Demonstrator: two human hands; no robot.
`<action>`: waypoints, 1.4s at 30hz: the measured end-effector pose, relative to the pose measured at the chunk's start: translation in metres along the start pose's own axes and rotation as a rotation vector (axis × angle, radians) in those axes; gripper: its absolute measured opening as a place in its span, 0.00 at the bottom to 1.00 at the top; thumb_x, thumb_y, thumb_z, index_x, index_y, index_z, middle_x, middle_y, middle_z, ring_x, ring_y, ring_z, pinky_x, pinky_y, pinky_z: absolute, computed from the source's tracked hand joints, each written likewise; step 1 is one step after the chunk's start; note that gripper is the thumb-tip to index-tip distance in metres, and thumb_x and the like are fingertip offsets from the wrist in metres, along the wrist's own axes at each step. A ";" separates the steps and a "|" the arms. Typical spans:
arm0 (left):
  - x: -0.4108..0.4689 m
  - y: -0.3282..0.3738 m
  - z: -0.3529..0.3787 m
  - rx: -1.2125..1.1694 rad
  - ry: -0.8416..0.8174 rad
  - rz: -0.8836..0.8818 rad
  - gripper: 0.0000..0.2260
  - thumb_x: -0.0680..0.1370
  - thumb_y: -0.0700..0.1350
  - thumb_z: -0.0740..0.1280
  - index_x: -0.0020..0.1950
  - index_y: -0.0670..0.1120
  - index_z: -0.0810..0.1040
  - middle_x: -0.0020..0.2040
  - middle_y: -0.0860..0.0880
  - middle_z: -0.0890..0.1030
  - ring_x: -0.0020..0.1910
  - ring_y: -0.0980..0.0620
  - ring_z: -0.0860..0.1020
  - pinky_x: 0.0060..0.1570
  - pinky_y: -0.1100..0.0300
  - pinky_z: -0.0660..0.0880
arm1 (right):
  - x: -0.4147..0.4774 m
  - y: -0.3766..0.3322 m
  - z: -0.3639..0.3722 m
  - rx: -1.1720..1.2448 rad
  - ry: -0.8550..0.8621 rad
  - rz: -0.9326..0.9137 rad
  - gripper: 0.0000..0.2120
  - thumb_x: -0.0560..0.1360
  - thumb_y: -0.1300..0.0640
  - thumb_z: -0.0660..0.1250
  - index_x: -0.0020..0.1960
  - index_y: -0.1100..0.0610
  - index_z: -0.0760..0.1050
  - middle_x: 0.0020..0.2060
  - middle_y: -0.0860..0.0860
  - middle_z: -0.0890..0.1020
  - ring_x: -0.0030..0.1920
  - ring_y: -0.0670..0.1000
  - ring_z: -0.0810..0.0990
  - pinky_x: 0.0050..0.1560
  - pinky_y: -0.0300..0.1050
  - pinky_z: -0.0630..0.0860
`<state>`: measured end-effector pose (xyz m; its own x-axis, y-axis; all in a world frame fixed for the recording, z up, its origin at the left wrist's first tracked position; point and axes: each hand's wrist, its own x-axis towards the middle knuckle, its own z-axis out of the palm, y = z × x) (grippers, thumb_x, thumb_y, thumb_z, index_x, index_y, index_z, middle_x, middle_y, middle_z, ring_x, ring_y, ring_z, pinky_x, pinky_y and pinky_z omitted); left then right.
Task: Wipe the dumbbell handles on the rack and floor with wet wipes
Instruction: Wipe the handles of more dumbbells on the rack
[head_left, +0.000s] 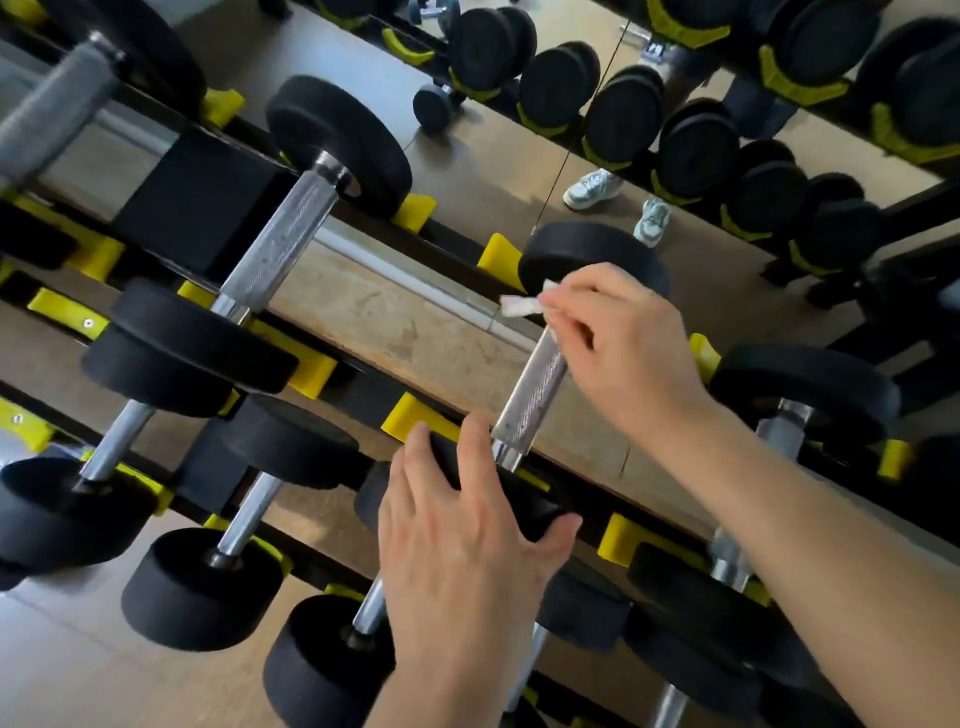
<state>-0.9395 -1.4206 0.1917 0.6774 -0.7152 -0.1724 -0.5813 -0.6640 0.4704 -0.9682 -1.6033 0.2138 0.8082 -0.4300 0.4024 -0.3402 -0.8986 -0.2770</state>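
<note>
My right hand (623, 338) pinches the wet wipe (522, 305) atop the dumbbell handle (535, 389); my left hand (462, 525) lies flat-fingered on its near head (530, 512).

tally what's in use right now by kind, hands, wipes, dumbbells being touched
hands: 2 (left hand, right hand)
wet wipe: 1
dumbbell being touched: 1
total: 4
</note>
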 end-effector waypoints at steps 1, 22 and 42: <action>-0.001 0.001 0.000 0.010 0.000 0.003 0.45 0.57 0.67 0.76 0.68 0.46 0.69 0.64 0.33 0.74 0.62 0.34 0.75 0.56 0.44 0.76 | 0.000 0.000 0.004 -0.042 -0.018 -0.010 0.06 0.76 0.65 0.67 0.49 0.64 0.83 0.43 0.56 0.82 0.41 0.55 0.81 0.42 0.50 0.80; 0.040 -0.018 -0.043 -0.103 -0.249 -0.068 0.56 0.60 0.72 0.71 0.74 0.62 0.35 0.68 0.53 0.71 0.61 0.50 0.74 0.57 0.58 0.72 | -0.027 -0.015 0.020 0.199 0.061 0.206 0.07 0.75 0.63 0.68 0.51 0.60 0.83 0.44 0.50 0.83 0.44 0.42 0.79 0.44 0.26 0.74; 0.114 -0.011 -0.036 -0.587 -0.279 -0.083 0.04 0.76 0.38 0.70 0.43 0.45 0.83 0.38 0.46 0.85 0.40 0.48 0.83 0.47 0.53 0.81 | -0.051 -0.027 0.025 1.181 0.115 1.077 0.10 0.69 0.63 0.75 0.45 0.49 0.80 0.46 0.49 0.83 0.48 0.48 0.82 0.51 0.48 0.80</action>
<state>-0.8399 -1.4871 0.1984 0.5211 -0.7490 -0.4091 -0.1359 -0.5461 0.8266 -0.9883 -1.5547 0.1793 0.3918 -0.8417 -0.3715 -0.1116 0.3573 -0.9273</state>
